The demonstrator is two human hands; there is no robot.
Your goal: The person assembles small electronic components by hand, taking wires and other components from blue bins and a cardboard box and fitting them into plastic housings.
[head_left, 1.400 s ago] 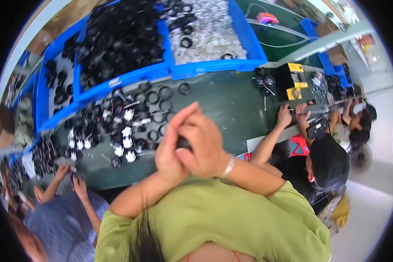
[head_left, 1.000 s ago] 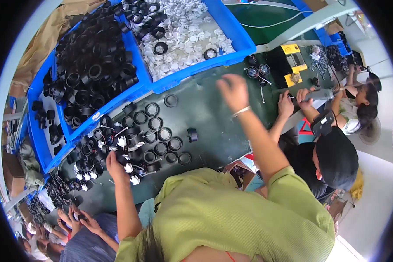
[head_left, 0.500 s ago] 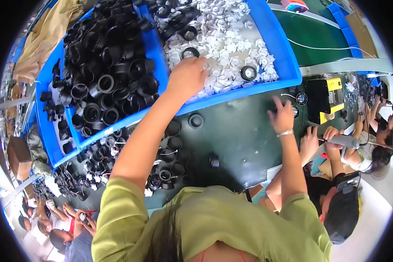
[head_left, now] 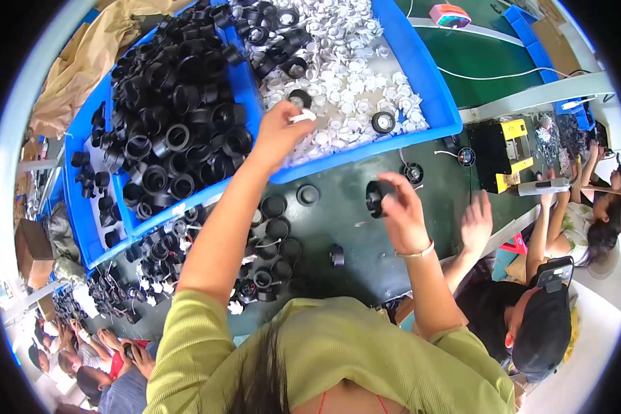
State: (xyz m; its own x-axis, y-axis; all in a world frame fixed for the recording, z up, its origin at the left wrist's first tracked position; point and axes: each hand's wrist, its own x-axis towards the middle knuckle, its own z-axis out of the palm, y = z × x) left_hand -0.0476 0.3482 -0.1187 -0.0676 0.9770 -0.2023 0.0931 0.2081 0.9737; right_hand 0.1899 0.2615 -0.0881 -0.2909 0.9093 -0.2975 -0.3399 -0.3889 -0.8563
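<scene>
My left hand point(head_left: 277, 135) pinches a small white piece point(head_left: 305, 116) over the blue bin point(head_left: 374, 152) of white parts point(head_left: 401, 96). My right hand point(head_left: 405, 218) grips a black round part point(head_left: 374, 199) above the green desk point(head_left: 348, 224), where a loose black ring point(head_left: 308, 195) lies between my arms.

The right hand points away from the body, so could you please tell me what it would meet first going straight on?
The right hand, holding a black round part, would probably meet the blue bin's near wall first, though its height is unclear and it might clear the rim.
</scene>
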